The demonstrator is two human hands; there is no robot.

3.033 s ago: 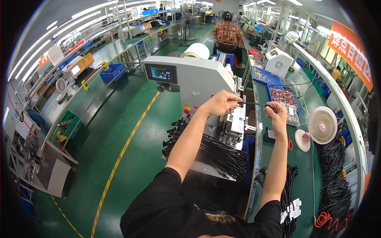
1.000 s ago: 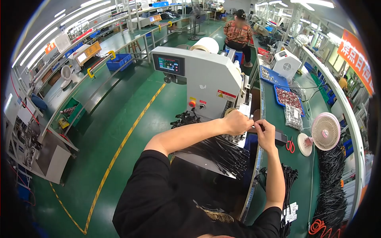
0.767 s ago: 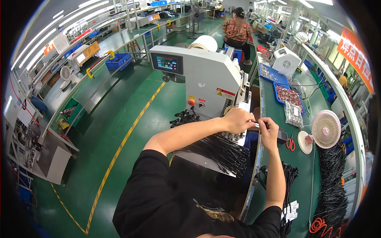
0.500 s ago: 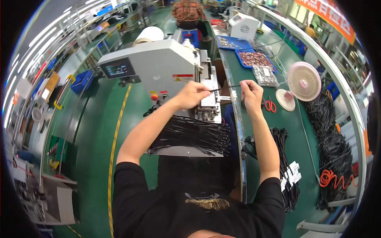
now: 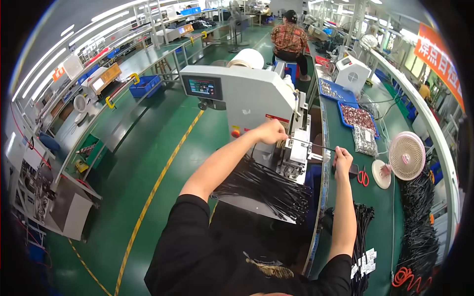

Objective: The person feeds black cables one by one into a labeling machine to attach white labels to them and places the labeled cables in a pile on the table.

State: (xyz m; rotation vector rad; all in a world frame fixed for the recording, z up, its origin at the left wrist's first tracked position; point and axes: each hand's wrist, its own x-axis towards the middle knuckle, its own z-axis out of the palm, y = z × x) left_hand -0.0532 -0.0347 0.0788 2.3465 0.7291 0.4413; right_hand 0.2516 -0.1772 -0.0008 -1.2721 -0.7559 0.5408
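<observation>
A thin black cable [image 5: 316,144] runs nearly straight between my two hands, across the front of the grey machine [image 5: 256,93]. My left hand [image 5: 270,132] is closed on one end, beside the machine's metal work head [image 5: 299,148]. At the table's edge, my right hand [image 5: 341,161] pinches the other end. Below the work head, a loose pile of black cables [image 5: 266,187] lies on a pale tray [image 5: 252,206] in front of me.
On the green table [image 5: 387,217] stand a pink fan [image 5: 407,156], red-handled scissors [image 5: 363,177], blue trays of small parts [image 5: 356,116] and a bundle of labelled cables [image 5: 363,237]. More cables [image 5: 419,217] hang at right. A person [image 5: 289,39] sits beyond the machine.
The head view has tilted up and turned left, so the machine and table appear further right and lower. Both hands still hold the cable, and my right hand sits lower relative to my left.
</observation>
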